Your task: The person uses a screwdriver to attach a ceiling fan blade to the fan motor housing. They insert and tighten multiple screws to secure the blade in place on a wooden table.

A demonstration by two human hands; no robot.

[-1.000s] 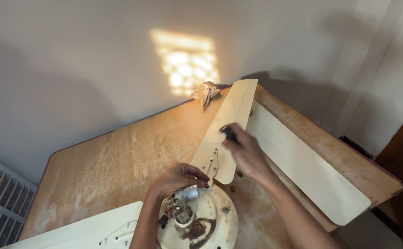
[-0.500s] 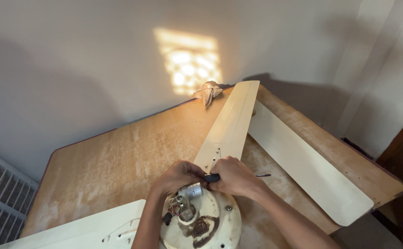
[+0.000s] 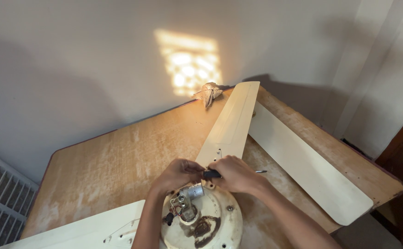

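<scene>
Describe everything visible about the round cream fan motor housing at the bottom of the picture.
The round cream fan motor housing lies flat on the worn wooden table, its lower edge cut off by the frame. It looks like painted metal, with brown rusty stains near its centre. A small silver cylinder and thin wires sit on top, beside a screw head. Long cream blades extend from it. The left hand and right hand, gripping a black-handled screwdriver, work at its upper rim.

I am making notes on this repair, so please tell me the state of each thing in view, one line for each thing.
left hand: closed at the blade's base.
right hand: gripping the screwdriver.
screwdriver: held about level.
fan blade: flat, base at the motor.
fan motor: on the table, stained.
loose blade: flat on the table.
</scene>
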